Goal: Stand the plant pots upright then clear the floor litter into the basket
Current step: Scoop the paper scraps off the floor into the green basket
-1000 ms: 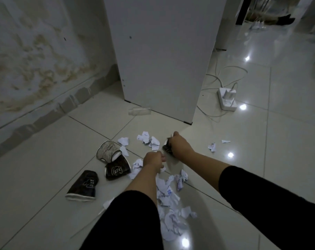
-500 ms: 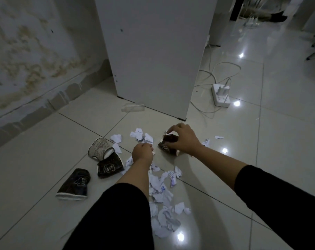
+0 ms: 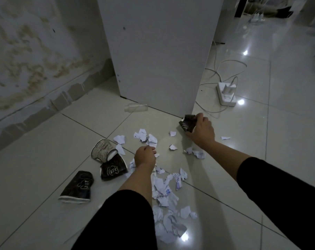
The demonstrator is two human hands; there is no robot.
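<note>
Now right hand (image 3: 201, 131) grips one crushed cup (image 3: 187, 122); left hand (image 3: 145, 156) fisted, maybe on paper; three cups (image 3: 113, 168) down.

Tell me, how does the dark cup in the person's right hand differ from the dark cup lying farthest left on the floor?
The held cup is gripped by the right hand near the white cabinet; the leftmost cup lies untouched on its side on the tiles. The held cup looks crumpled, while the leftmost cup is only somewhat flattened, its white rim facing the camera. Both are dark paper cups with pale printing.
</note>
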